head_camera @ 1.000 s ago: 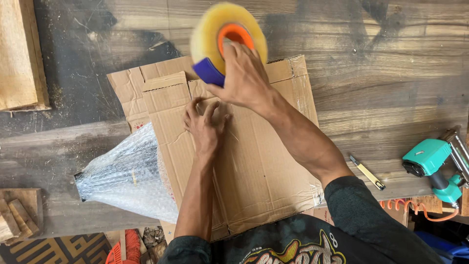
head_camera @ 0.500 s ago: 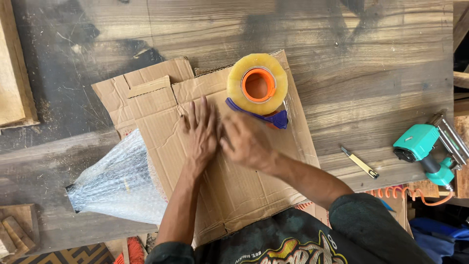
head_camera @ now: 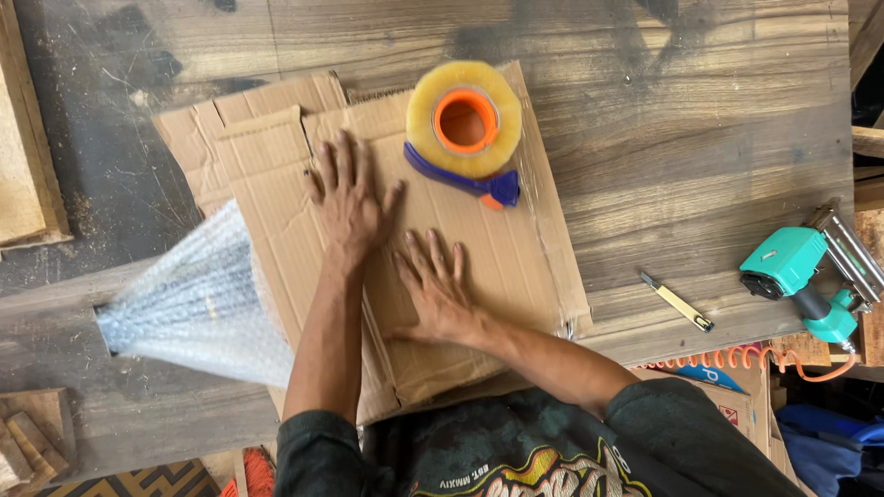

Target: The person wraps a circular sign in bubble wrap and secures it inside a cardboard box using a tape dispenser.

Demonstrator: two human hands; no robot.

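Head view: spread fingers of the left hand (head_camera: pixel 348 204) and right hand (head_camera: pixel 440 293) press flat on the cardboard (head_camera: pixel 516 267), holding nothing. Just beyond them a tape roll (head_camera: pixel 465 124) sits on the cardboard; bubble wrap (head_camera: pixel 198 308) sticks out left across the wooden table (head_camera: pixel 700 120).

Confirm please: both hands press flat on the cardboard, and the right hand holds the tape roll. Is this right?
Not quite. In the head view the right hand holds nothing; like the left hand, it presses flat on the cardboard. The tape roll lies apart from it on the cardboard.
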